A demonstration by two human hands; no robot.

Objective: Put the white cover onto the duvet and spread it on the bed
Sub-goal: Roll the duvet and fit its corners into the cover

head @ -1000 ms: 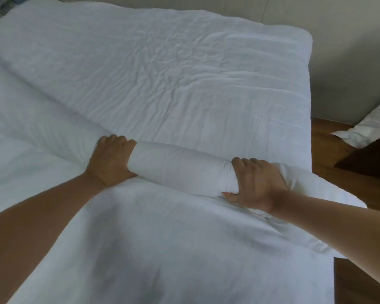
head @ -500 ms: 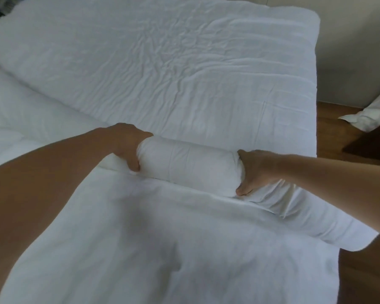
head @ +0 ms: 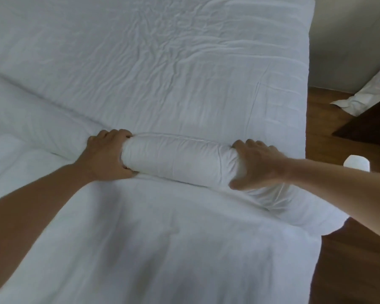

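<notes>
A white duvet (head: 140,233) lies across the near part of the bed (head: 162,62), with its far part wound into a thick roll (head: 176,159) that runs from the far left to the bed's right edge. My left hand (head: 105,154) grips the roll from the left, fingers curled over its top. My right hand (head: 255,163) grips it further right, thumb under the near side. Beyond the roll the wrinkled white cover (head: 184,84) lies flat over the bed. The roll's right end (head: 294,209) hangs over the bed's edge.
A brown wooden floor (head: 338,260) runs along the bed's right side. A white pillow (head: 373,88) rests on dark furniture (head: 373,128) at the far right. A small white object (head: 358,163) sits on the floor beside my right forearm. A pale wall stands behind.
Both hands have turned the roll away from me, further up the bed, and shifted their grip on it. The view has moved forward and a small white object has come into sight.
</notes>
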